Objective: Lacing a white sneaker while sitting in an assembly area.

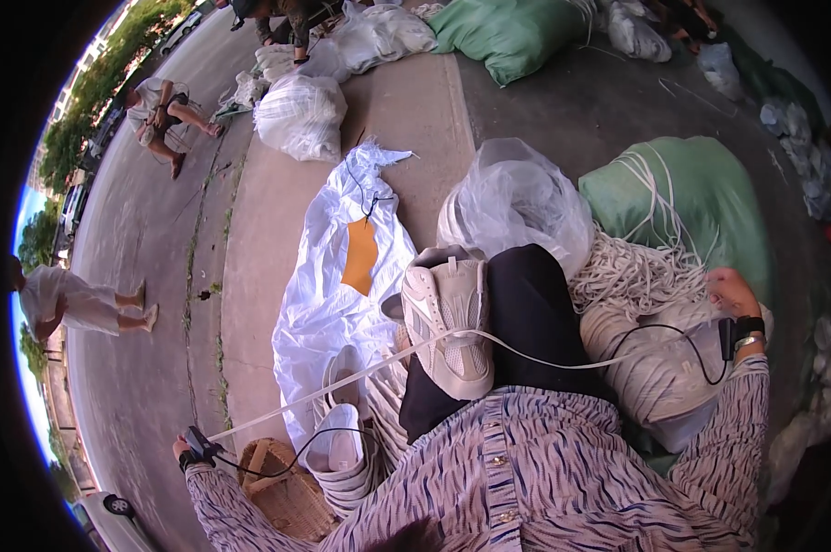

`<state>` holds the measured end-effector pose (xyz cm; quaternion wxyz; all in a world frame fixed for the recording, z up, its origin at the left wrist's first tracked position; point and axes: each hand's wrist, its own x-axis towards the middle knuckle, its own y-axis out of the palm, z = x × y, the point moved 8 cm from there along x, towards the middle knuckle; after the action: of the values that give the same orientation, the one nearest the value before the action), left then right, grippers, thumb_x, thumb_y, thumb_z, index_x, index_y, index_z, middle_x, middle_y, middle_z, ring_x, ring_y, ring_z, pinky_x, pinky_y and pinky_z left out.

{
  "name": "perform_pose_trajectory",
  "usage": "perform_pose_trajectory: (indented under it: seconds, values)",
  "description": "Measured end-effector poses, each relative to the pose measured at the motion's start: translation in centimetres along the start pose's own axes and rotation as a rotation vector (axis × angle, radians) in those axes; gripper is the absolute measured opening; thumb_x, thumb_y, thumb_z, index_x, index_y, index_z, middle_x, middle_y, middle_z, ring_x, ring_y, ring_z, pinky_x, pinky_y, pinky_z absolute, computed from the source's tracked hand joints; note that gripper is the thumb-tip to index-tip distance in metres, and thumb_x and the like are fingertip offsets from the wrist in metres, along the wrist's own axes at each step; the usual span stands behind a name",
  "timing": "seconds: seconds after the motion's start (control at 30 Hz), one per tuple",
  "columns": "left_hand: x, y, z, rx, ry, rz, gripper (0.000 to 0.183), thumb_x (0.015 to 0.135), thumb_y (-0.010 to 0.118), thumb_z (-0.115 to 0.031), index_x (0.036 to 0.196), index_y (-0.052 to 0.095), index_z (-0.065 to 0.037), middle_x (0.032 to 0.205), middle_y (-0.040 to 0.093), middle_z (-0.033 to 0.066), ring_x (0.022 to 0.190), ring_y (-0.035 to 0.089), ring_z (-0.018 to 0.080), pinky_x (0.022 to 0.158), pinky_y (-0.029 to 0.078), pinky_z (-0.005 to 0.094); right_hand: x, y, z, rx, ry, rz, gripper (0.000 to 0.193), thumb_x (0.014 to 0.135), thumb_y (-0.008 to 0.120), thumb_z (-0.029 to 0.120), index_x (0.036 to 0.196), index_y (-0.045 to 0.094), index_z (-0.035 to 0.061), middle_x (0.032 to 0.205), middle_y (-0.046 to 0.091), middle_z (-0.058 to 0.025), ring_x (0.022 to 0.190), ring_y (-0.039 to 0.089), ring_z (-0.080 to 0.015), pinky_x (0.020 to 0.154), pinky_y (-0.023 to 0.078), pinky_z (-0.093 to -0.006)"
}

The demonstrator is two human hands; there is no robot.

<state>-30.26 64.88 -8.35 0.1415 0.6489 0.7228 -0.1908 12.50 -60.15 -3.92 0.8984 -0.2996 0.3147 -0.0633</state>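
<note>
A beige sneaker (448, 322) rests on my lap, against my dark trousers, its toe toward my body. A long pale shoelace (342, 380) runs through its front and stretches out to both sides. My left hand (183, 449), far out at the lower left, is closed on one end of the lace; its fingers are partly hidden behind a black wrist device. Out to the right, my right hand (733, 293) has curled fingers, with the other side of the lace leading toward it. That hand is beside a heap of white laces (641, 276) and a green sack (710, 184).
Stacked shoes (349, 460) and a wicker basket (287, 497) stand at my left. A white sack (342, 248) with an orange patch lies ahead, beside a clear plastic bag (517, 198). Wrapped shoes (655, 368) sit at my right. Other people are farther left.
</note>
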Motion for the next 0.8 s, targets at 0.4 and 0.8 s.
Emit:
perform_pose_trajectory:
  seconds: [0.4, 0.8]
  values:
    - [-61.1, 29.0, 21.0, 0.386, 0.482, 1.459, 0.02, 0.094, 0.05, -0.015, 0.096, 0.062, 0.0, 0.07, 0.058, 0.0007, 0.063, 0.053, 0.0062, 0.06, 0.043, 0.0205, -15.4, 32.7, 21.5, -0.043, -0.669, 0.626, 0.04, 0.076, 0.051, -0.009, 0.114, 0.052, 0.0011, 0.093, 0.059, -0.0111, 0.075, 0.064, -0.0148, 0.061, 0.05, -0.0228]
    - [-62.2, 27.9, 24.9, 0.586, 0.356, 1.604, 0.018, 0.089, 0.06, -0.018, 0.081, 0.062, -0.001, 0.068, 0.055, -0.0047, 0.062, 0.046, 0.0024, 0.056, 0.037, 0.018, -13.4, 26.1, 20.5, -0.163, -0.743, 0.317, 0.024, 0.081, 0.057, 0.0, 0.104, 0.054, -0.0004, 0.079, 0.057, -0.0101, 0.066, 0.059, -0.021, 0.061, 0.047, -0.0312]
